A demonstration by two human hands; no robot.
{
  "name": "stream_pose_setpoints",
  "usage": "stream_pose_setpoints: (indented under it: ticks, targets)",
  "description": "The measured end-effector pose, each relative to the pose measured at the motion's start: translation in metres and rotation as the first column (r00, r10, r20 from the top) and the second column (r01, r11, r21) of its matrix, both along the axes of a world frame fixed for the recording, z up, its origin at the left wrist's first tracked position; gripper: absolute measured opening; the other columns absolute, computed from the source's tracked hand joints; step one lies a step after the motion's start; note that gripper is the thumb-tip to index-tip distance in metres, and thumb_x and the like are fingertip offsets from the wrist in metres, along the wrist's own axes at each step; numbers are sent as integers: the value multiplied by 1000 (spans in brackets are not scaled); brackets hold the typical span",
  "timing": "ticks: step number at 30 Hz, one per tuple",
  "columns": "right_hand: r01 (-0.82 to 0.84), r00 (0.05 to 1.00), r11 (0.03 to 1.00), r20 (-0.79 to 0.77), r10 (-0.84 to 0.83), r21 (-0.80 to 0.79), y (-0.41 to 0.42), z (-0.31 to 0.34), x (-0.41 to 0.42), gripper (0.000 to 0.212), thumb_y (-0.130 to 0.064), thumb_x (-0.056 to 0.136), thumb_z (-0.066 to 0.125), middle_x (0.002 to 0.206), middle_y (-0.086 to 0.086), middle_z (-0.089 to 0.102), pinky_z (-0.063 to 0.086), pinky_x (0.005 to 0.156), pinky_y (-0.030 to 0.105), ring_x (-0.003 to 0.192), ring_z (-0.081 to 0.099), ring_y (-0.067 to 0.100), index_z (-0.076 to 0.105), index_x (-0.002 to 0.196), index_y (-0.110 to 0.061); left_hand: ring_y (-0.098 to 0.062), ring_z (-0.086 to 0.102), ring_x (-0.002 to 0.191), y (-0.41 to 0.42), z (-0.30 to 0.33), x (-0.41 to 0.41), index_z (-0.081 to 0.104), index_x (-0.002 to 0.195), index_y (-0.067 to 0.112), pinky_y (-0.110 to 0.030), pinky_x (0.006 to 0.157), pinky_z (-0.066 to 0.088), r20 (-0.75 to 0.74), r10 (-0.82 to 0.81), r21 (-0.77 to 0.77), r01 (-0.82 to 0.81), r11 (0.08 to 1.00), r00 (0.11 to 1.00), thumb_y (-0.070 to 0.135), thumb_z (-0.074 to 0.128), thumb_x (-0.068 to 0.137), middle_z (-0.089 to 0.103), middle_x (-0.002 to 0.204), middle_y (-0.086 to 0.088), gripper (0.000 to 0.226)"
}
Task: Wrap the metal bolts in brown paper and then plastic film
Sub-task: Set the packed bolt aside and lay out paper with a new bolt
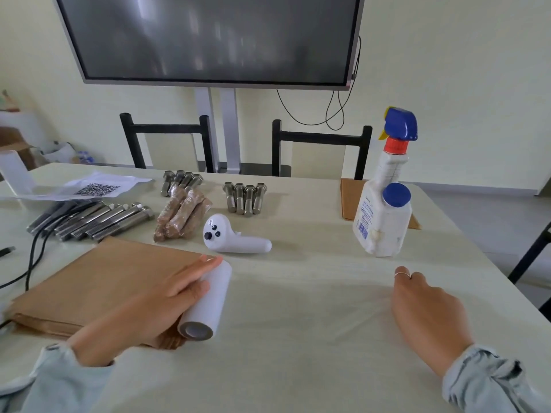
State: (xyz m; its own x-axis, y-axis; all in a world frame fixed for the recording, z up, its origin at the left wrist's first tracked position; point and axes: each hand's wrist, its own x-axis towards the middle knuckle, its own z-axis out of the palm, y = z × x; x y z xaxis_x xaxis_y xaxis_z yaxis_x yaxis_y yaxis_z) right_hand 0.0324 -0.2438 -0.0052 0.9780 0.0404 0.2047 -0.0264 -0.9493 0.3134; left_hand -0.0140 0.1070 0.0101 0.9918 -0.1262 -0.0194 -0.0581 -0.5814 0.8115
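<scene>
- Loose metal bolts (98, 219) and brown paper (98, 281) lie far left on the surface (298, 368).
- Left hand (149, 308) grips plastic film roll (208, 299).
- Right hand (426, 311) presses the drawn-out film (313, 299) flat, fingers relaxed.
- Advice: keep the sheet taut and wrinkle-free before tearing.

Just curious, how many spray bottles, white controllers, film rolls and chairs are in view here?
Spray bottle: 1
Controller: 1
Film roll: 1
Chairs: 2
Total: 5
</scene>
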Motion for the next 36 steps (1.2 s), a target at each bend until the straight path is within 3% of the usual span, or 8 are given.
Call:
stream_pose_setpoints:
  ticks: [4, 7, 9, 11, 14, 31, 34, 36]
  targets:
    - [1, 1000, 1000, -8, -1, 9, -1, -1, 0, 36, -8, 88, 33, 86, -5, 39, 24, 47, 25, 86, 64, 11, 31, 124, -16, 2, 32, 132, 0, 0, -1, 41, 115, 60, -32, 114, 23, 5, 4, 1, -4, 1000, 1000, 49, 46, 79, 34, 139, 29, 38]
    - [-13, 1000, 997, 4, 12, 74, -3, -3, 2, 39, -7, 88, 32, 85, -5, 39, 27, 50, 25, 87, 63, 13, 30, 125, -16, 16, 37, 119, 5, 2, -1, 38, 117, 59, -7, 97, 27, 71, 6, 95, -13, 995, 997, 56, 43, 75, 37, 130, 34, 43]
    - [-18, 1000, 993, 15, 16, 113, -5, -5, 4, 42, -7, 89, 32, 98, -5, 48, 31, 54, 26, 89, 63, 15, 27, 130, -15, 4, 38, 125, 17, -3, 4, 39, 126, 49, -9, 96, 26, 94, 153, 158, -166, 973, 984, 55, 40, 81, 40, 135, 24, 45]
    - [-12, 1000, 994, 19, 10, 111, -6, -6, 6, 43, -9, 90, 32, 103, -6, 50, 32, 56, 26, 90, 63, 15, 26, 132, -15, -17, 23, 139, 30, -9, 11, 28, 144, 27, -28, 111, 19, 85, 327, 460, -328, 825, 941, 53, 37, 91, 27, 151, 4, 60]
    - [-2, 1000, 996, 15, 1, 86, -6, -6, 7, 42, -13, 92, 31, 103, -7, 51, 32, 55, 25, 91, 64, 14, 25, 134, -15, -27, 8, 144, 36, -18, 16, 13, 148, 13, -38, 116, 11, 37, 390, 740, -287, 608, 920, 56, 29, 93, 13, 154, -8, 72]
    - [-4, 999, 997, 47, 1, 82, -4, -8, 6, 36, -19, 98, 28, 103, -7, 54, 26, 49, 26, 87, 64, 13, 27, 133, -17, -21, 22, 141, 22, -10, 13, 23, 146, 22, -32, 114, 10, 133, 387, 834, -314, 453, 912, 51, 23, 97, 21, 156, -1, 57]
    - [-2, 999, 995, 45, -3, 95, -4, -7, 5, 36, -16, 96, 28, 102, -7, 53, 27, 50, 26, 88, 64, 14, 28, 132, -17, -21, 37, 134, 19, -15, 9, 40, 137, 28, -33, 112, 19, 210, 390, 783, -393, 482, 897, 47, 30, 97, 41, 146, 2, 46]
    - [5, 999, 995, 41, -10, 104, -3, -7, 6, 37, -15, 95, 29, 102, -7, 53, 29, 53, 26, 89, 64, 14, 28, 132, -18, -27, 52, 117, 21, -20, 7, 59, 118, 34, -36, 92, 39, 348, 423, 662, -539, 521, 837, 44, 41, 94, 62, 125, 3, 32]
